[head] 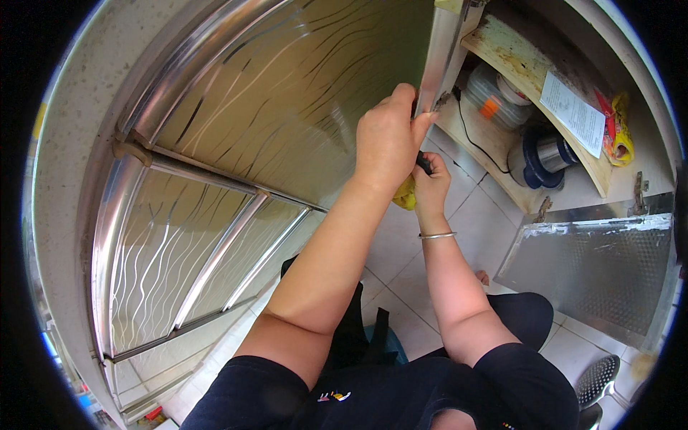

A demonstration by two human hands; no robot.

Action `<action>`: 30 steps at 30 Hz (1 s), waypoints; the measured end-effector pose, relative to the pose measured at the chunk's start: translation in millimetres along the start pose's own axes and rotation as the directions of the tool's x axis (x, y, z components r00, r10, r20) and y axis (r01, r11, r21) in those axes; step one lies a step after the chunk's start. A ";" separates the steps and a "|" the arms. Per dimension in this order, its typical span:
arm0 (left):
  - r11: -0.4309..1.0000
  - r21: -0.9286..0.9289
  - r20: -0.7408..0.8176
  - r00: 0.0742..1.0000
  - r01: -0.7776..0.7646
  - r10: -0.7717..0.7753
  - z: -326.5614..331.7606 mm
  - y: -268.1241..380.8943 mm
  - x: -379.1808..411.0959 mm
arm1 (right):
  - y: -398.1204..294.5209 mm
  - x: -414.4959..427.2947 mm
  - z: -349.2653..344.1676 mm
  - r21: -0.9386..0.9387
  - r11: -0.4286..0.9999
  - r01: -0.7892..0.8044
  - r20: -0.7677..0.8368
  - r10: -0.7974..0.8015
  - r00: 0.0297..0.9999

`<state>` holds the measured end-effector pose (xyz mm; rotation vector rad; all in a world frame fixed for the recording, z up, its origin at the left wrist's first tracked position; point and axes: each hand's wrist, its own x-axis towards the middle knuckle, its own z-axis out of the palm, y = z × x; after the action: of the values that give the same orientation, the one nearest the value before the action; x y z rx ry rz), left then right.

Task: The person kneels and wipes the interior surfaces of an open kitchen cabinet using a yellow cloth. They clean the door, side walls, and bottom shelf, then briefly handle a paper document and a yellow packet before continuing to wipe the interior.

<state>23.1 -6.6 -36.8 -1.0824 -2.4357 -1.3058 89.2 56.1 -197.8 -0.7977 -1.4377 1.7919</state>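
Observation:
My left hand (388,131) is at the metal-framed edge of a cabinet door (433,59), its fingers around that edge near a hinge (442,100). Just below it, my right hand (434,185) grips the black handle (423,163) of a tool whose working end is hidden behind my left hand. Something yellow (405,194) shows beside my right palm; what it is cannot be told. A metal bangle (437,235) circles my right wrist.
An open cabinet at right has a wooden shelf (586,161) with a printed paper (574,113) and a yellow packet (622,131). Below lie plastic containers (492,97) and a blue-and-steel appliance (543,156). A lowered metal door (596,269) and a skimmer (597,379) are at right; patterned panels (269,97) stand left.

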 end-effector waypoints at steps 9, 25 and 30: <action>1.000 -0.008 -0.012 1.000 0.002 -0.002 -2.3 -0.9 -0.8 | -12.5 -2.7 4.5 0.026 0.999 0.037 0.009 -0.037 0.999; 0.999 0.014 -0.012 0.999 0.047 -0.047 -5.5 -4.4 1.2 | -14.7 2.3 8.9 0.049 0.999 -0.001 0.068 -0.002 0.998; 0.999 -0.018 -0.004 0.999 0.033 -0.033 -0.2 -0.5 1.6 | 28.7 5.4 -1.5 -0.040 0.999 -0.006 -0.006 0.006 1.000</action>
<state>21.5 -6.1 -36.4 -1.0471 -2.4530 -1.3416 83.4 57.2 -226.4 -0.8276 -1.4726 1.7689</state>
